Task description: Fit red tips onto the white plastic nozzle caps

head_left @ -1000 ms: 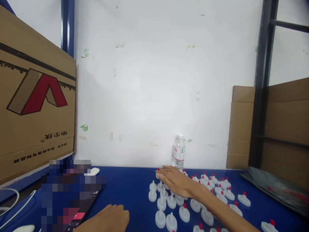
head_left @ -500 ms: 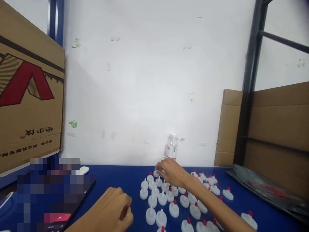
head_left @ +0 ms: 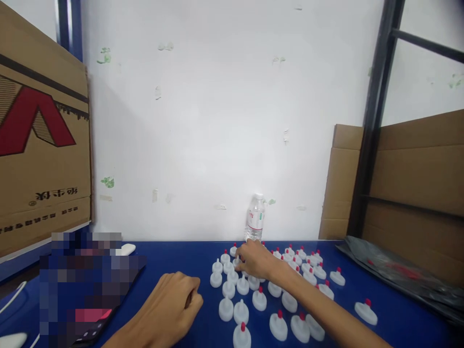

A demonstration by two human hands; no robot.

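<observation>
Right hand among white caps; water bottle just behind.

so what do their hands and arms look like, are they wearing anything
Both are bare. The left hand and right hand have no gloves, and no rings, watch or bands show. No sleeves are in view: the right forearm is uncovered down to the picture's edge, and only a short uncovered stretch of the left wrist shows.
</observation>
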